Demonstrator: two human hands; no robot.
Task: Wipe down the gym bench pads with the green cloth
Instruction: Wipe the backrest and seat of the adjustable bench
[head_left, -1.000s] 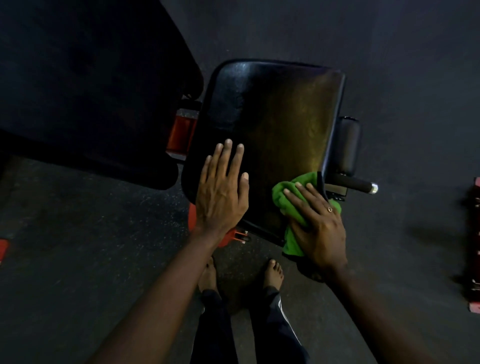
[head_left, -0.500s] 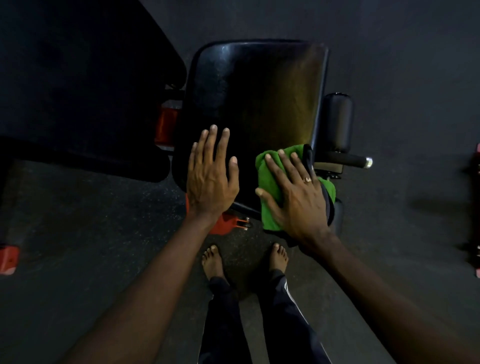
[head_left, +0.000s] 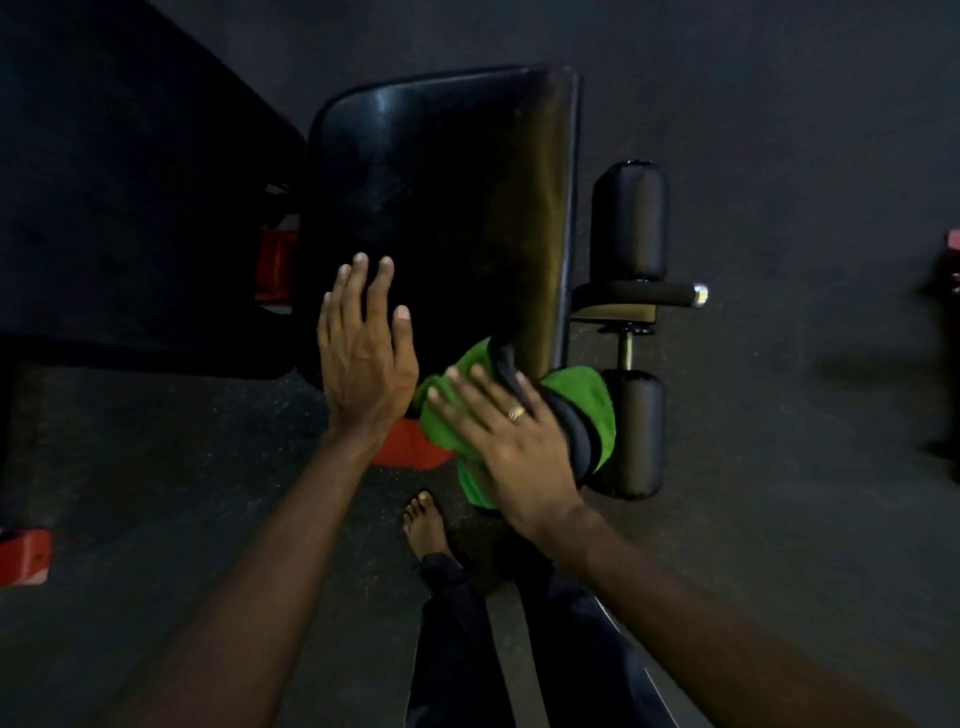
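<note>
1. Look at the floor (head_left: 156, 493): dark, speckled, filling most of the frame.
2. At the lower left edge you have a red block (head_left: 23, 556) lying on it.
3. Left of centre, a red frame piece (head_left: 275, 273) shows in a dark gap.
4. Just below centre you can see a red frame foot (head_left: 410, 452).
5. Right of centre, a black bar (head_left: 654, 296) lies level, its chrome cap pointing right.
6. Lower centre: a bare foot (head_left: 426, 525) and dark trousers (head_left: 457, 649).
7. At the right edge, a red-tipped object (head_left: 953, 244), too blurred to identify.
</note>
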